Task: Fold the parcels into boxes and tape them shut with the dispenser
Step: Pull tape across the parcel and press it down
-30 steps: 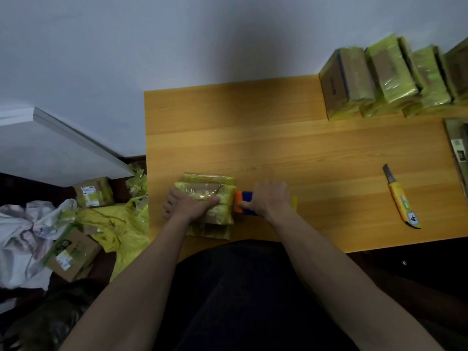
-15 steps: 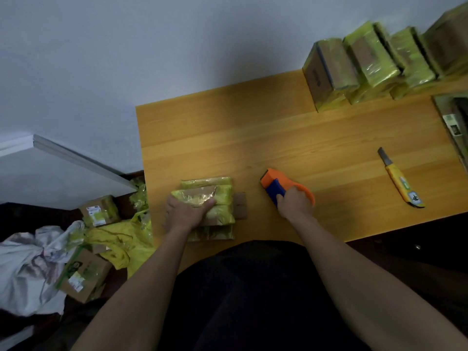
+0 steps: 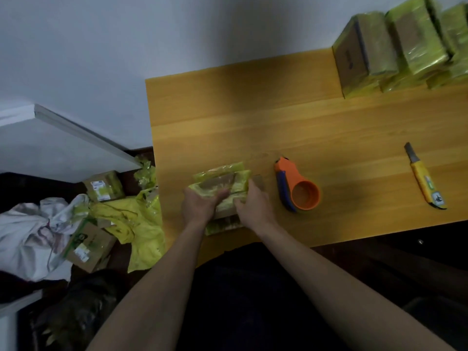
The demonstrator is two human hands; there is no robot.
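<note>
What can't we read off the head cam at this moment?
- Parcel, head view: its near half is covered by the left hand and right hand, so the tape seam there is hidden.
- Tape dispenser: lies apart from both hands; whether any tape is left on it can't be told.
- Stack of taped boxes: cut off by the top and right edges; no count possible.
- Box labels on the floor: too small and dim.
</note>
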